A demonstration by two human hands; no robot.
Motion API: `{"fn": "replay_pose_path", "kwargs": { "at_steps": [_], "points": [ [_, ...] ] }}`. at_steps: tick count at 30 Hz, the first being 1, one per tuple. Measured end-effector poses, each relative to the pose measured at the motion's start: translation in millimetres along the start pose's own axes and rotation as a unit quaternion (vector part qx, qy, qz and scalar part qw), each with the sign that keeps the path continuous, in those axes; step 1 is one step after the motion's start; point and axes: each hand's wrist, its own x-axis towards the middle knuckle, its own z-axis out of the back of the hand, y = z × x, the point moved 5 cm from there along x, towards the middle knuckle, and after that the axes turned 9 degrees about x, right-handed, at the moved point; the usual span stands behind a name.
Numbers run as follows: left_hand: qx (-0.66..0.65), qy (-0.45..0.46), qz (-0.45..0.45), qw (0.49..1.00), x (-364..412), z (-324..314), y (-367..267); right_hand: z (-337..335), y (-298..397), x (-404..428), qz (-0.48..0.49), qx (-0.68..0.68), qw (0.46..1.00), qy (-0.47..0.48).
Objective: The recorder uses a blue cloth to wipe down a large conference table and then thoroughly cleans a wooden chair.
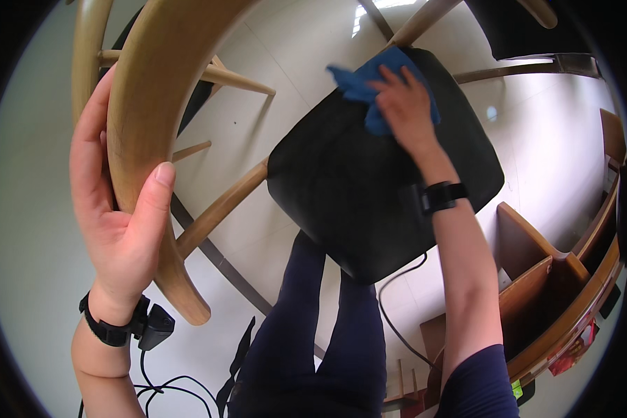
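A wooden chair with a black seat pad (345,177) stands before me. My right hand (405,109) lies spread over a blue cloth (376,123), pressing it on the seat near its far corner; one end of the cloth sticks out past the seat's edge. At the left, my left hand (123,209) grips the chair's curved wooden top rail (141,104), thumb on the near face and fingers around the outer side. Both wrists wear black straps, and the left one carries a small black device (157,327).
Another wooden chair's legs (240,81) stand at upper left. A dark chair seat (538,26) is at upper right. Brown wooden furniture with compartments (533,277) curves along the right. Black cables (175,384) hang at lower left, and another (397,329) runs beside my legs.
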Motion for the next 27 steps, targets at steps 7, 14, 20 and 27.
{"fn": "replay_pose_path", "kwargs": {
  "at_steps": [7, 14, 20, 27],
  "points": [
    [0.008, 0.010, 0.008, 1.000, 1, 1, 1, -107, 113, -126, -0.128, 0.143, 0.960, 0.203],
    [0.012, 0.000, 0.045, 0.999, 1, 6, -4, -97, 122, -140, 0.172, 0.007, 0.955, 0.240],
    [0.030, -0.003, 0.033, 0.999, 1, 6, -4, 1, -10, -1, 0.009, -0.250, 0.968, -0.010],
    [0.036, 0.010, 0.031, 0.999, 4, 5, -9, 17, -27, -21, -0.090, -0.268, 0.955, -0.088]
  ]
}}
